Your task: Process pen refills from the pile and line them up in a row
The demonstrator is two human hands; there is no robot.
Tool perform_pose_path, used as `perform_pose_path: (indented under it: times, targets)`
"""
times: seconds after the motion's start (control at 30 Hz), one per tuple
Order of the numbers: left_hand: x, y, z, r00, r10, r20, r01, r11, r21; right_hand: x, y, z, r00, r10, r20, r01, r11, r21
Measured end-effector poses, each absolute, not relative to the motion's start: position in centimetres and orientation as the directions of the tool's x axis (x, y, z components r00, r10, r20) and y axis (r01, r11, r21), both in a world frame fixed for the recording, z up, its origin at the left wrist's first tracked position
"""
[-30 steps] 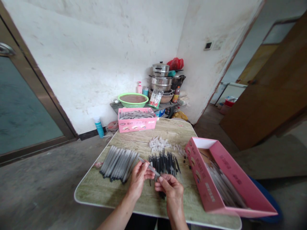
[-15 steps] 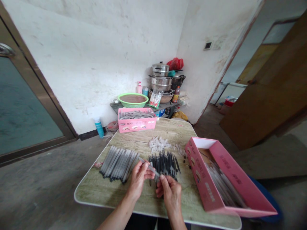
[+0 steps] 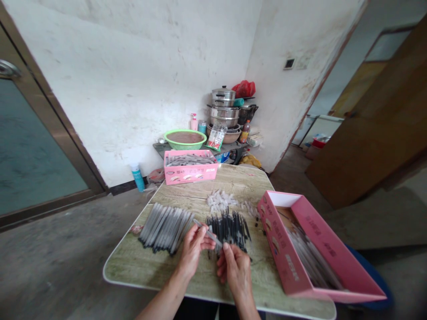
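Observation:
My left hand [image 3: 196, 244] pinches a translucent pen barrel [image 3: 209, 233] that slants down toward the right. At its lower right end, my right hand [image 3: 236, 264] is closed with thumb and fingers pressed together; the end there is hidden by the fingertips. Left of my hands lies a row of translucent pens with dark ends [image 3: 167, 226]. Just beyond my right hand is a pile of black pen refills [image 3: 230, 226]. Behind that pile sits a heap of small whitish caps [image 3: 220, 200].
A pink box [image 3: 190, 173] full of pens stands at the table's far edge. At the right, a larger pink box [image 3: 282, 249] holds more clear barrels. Beyond the table [image 3: 140, 266] are a green basin [image 3: 185, 144] and stacked pots [image 3: 224, 113].
My right hand has turned very slightly at the barrel's end. The left hand and the barrel are nearly where they were.

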State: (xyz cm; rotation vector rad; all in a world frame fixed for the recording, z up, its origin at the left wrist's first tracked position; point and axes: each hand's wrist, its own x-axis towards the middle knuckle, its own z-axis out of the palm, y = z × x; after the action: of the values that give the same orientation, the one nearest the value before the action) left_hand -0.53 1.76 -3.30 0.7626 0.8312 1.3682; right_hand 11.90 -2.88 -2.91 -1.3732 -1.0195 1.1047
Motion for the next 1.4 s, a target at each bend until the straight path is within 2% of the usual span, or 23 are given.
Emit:
perform_pose_path:
  times: [0.1,0.27,0.43,0.53,0.73,0.93,1.1,1.4]
  targets:
    - [-0.57,1.79,-3.35,0.004,0.997,-0.071,-0.519,0.063,0.853,11.9,-2.95,-3.04,0.204,0.974,-0.099,-0.022,-0.096,-0.995]
    - [-0.46,1.82,-3.15,0.015,0.997,-0.069,-0.515,0.067,0.854,11.93,-3.06,-3.16,0.211,0.976,-0.05,-0.047,-0.041,-0.998]
    - [-0.44,1.76,-3.05,0.011,0.996,-0.085,-0.522,0.078,0.849,11.98,-2.94,-3.02,0.197,0.976,-0.095,-0.034,-0.09,-0.995]
    - [-0.49,1.75,-3.2,0.013,0.997,-0.078,-0.52,0.074,0.851,12.05,-2.93,-2.77,0.212,0.974,-0.077,-0.066,-0.064,-0.996]
    - [-0.44,1.73,-3.17,0.026,0.997,-0.072,-0.516,0.075,0.853,12.06,-3.0,-2.96,0.198,0.978,-0.066,-0.005,-0.067,-0.998]
    - [-0.4,1.73,-3.0,0.006,0.996,-0.092,-0.523,0.081,0.848,12.2,-2.93,-2.75,0.212,0.975,-0.064,-0.074,-0.049,-0.996]
    - [-0.42,1.82,-3.11,0.017,0.997,-0.081,-0.524,0.078,0.848,12.14,-2.97,-2.79,0.203,0.977,-0.071,-0.028,-0.066,-0.997]
    - [-0.38,1.77,-3.13,0.013,0.997,-0.082,-0.518,0.077,0.852,12.24,-3.07,-2.82,0.191,0.98,-0.049,-0.045,-0.041,-0.998]
